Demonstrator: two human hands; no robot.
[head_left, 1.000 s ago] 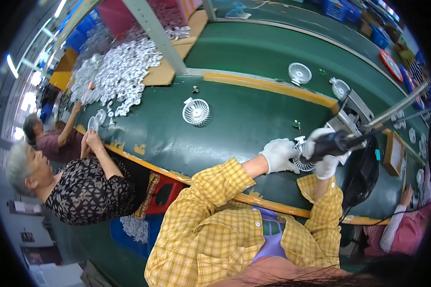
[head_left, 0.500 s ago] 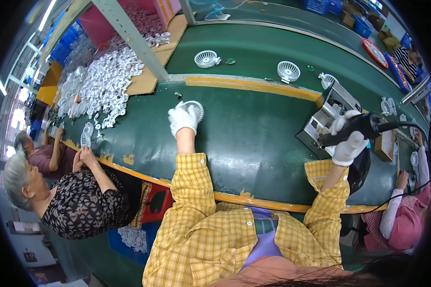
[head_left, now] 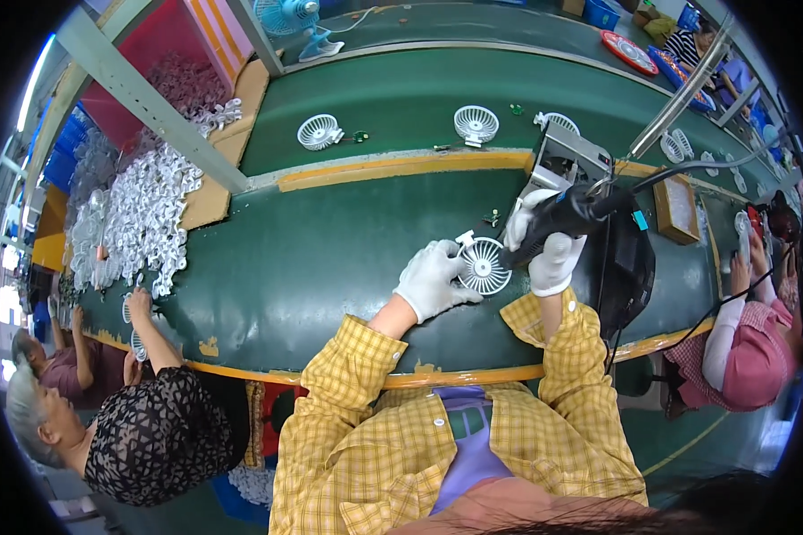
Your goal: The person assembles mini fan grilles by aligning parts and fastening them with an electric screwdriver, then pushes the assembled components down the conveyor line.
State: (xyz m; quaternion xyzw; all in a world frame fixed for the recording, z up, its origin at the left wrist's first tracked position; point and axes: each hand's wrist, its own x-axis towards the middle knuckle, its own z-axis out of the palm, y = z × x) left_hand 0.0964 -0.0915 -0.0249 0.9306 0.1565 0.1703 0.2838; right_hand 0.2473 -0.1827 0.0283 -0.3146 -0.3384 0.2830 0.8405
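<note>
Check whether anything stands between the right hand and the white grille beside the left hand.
Only the black tool in the right hand; its tip is at the right edge of the white grille, contact unclear. Nothing visible separates the left hand from the grille.

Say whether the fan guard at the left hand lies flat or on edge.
Flat: the white fan guard shows its round ribbed face upward, left hand at its rim.
</note>
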